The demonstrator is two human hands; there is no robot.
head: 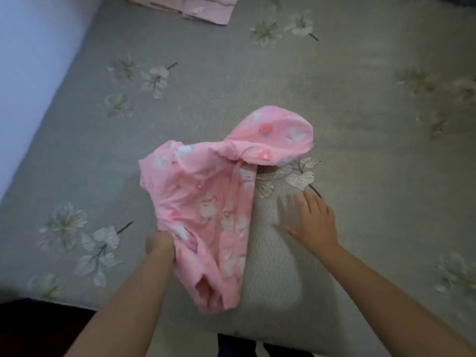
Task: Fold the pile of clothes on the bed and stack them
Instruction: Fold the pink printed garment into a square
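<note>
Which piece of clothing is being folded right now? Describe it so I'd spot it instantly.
Start from the grey flowered bedspread that fills the view. In its middle, nearest the person, lies a rumpled pink garment printed with white animals and flowers; the left hand grips its lower edge. Unlike the paler pink folded piece at the far edge, it is crumpled and held.

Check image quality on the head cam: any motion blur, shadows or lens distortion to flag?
Head view: the right hand is motion-smeared, with ghosted fingers; the left hand gripping the pink printed garment is softer than the cloth print. Both hands throw soft shadows on the grey floral bedspread. Light is dim and falls off toward the corners. The bed edge at left bows, showing wide-angle distortion. No glare.
</note>
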